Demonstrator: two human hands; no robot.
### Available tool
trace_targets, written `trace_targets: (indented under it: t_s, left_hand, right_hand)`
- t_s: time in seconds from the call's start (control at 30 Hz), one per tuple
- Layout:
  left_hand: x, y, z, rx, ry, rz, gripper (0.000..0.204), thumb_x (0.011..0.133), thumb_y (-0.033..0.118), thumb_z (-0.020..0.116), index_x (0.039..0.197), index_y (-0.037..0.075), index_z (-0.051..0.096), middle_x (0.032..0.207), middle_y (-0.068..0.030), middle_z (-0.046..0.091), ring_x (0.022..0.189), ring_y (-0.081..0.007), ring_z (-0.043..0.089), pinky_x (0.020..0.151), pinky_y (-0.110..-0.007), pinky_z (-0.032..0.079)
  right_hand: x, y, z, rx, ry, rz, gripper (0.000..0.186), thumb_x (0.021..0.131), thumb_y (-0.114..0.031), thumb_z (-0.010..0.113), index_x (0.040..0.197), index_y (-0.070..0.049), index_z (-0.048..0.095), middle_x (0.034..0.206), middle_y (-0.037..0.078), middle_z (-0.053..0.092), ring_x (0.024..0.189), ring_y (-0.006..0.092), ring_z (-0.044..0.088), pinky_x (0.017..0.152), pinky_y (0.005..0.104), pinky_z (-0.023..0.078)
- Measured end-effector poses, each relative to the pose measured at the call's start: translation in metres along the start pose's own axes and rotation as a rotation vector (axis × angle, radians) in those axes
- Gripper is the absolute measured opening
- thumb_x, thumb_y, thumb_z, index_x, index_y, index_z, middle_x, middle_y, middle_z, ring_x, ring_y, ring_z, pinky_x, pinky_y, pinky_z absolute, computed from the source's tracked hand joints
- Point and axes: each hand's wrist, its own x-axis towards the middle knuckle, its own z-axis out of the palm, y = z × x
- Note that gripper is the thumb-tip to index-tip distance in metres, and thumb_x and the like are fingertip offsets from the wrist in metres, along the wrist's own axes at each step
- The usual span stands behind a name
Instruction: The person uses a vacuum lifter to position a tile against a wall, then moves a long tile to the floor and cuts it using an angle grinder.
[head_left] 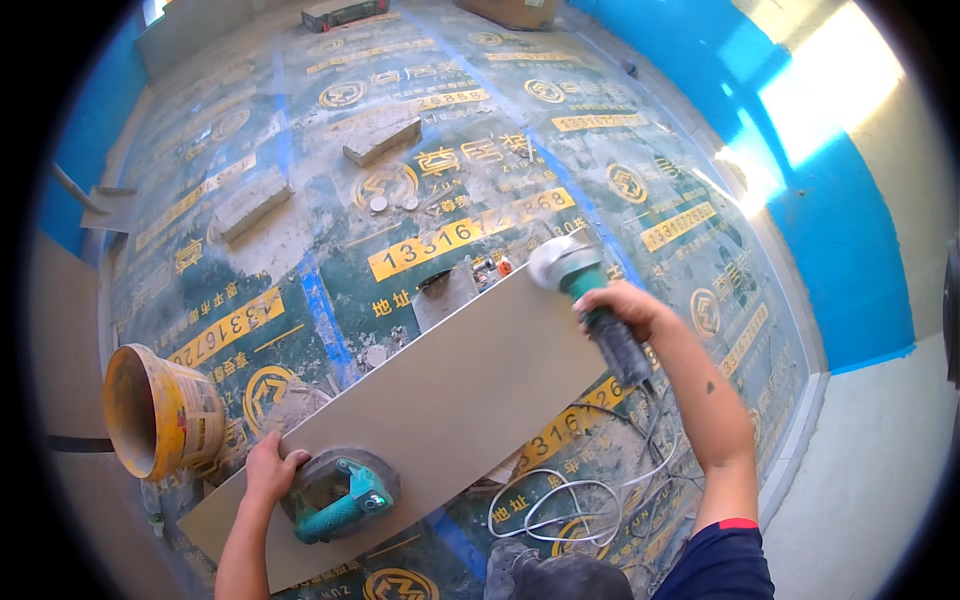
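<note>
A long grey-beige tile lies slantwise in front of me, from lower left to upper right. My right hand is wrapped round the body of a green and black angle grinder. The grinder's pale round guard is over the tile's far right corner; its disc cannot be made out clearly. At the tile's left far edge, my left hand grips the rim, thumb on top and fingertips partly hidden. Beside that hand, a teal tile suction tool with a round dark base rests on the tile.
A yellowish bucket lies tipped at left. Cables coil near my shoe. Beyond the tile are a trowel, grey blocks and rubble on the printed floor sheet. A shovel stands by the left wall.
</note>
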Motion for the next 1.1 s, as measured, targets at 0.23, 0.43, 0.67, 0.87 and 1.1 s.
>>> trace_targets:
  t_s: [0.23,0.43,0.67,0.87,1.1]
  left_hand:
    - [0.015,-0.004,-0.003,-0.045,-0.095,-0.003,0.044,0.071,0.027,0.082,0.104,0.001,0.069,0.095,-0.0225,0.07,0.091,-0.0376,0.067,0.081,-0.043,0.051]
    - [-0.007,0.007,-0.016,-0.068,-0.009,0.002,0.038,0.066,0.026,0.085,0.092,0.001,0.071,0.086,-0.021,0.07,0.086,-0.039,0.066,0.078,-0.045,0.051]
    - [-0.07,0.032,-0.037,-0.087,0.169,0.137,0.037,0.061,0.027,0.087,0.071,0.001,0.062,0.072,-0.0214,0.064,0.072,-0.0425,0.062,0.066,-0.047,0.047]
    - [-0.131,0.049,-0.054,0.059,0.074,0.304,0.042,0.062,0.028,0.087,0.063,0.004,0.052,0.065,-0.0199,0.058,0.067,-0.0428,0.059,0.06,-0.05,0.044]
    - [-0.18,0.061,-0.041,0.086,0.007,0.516,0.028,0.069,0.008,0.076,0.082,0.003,0.052,0.081,-0.0204,0.06,0.076,-0.043,0.06,0.063,-0.05,0.045]
  right_hand:
    - [-0.073,0.072,0.058,0.042,-0.244,-0.219,0.051,0.068,-0.021,0.078,0.11,0.001,0.06,0.088,0.008,0.068,0.081,0.0181,0.067,0.078,0.0317,0.054]
    - [-0.166,0.145,0.037,0.197,-0.061,-0.175,0.063,0.062,-0.016,0.075,0.12,0.002,0.057,0.098,0.011,0.068,0.09,0.0218,0.067,0.086,0.0332,0.052]
    - [-0.23,0.196,0.019,0.504,0.269,-0.246,0.057,0.062,-0.012,0.068,0.115,0.006,0.057,0.095,0.016,0.067,0.08,0.0273,0.068,0.075,0.0398,0.058]
    - [-0.285,0.161,0.01,0.429,0.414,-0.377,0.057,0.069,-0.018,0.076,0.116,0.006,0.056,0.096,0.016,0.067,0.081,0.0257,0.07,0.074,0.04,0.059]
    - [-0.326,0.143,-0.038,-0.064,0.455,-0.257,0.066,0.064,-0.016,0.078,0.122,0.006,0.056,0.104,0.014,0.067,0.092,0.0219,0.066,0.087,0.0336,0.052]
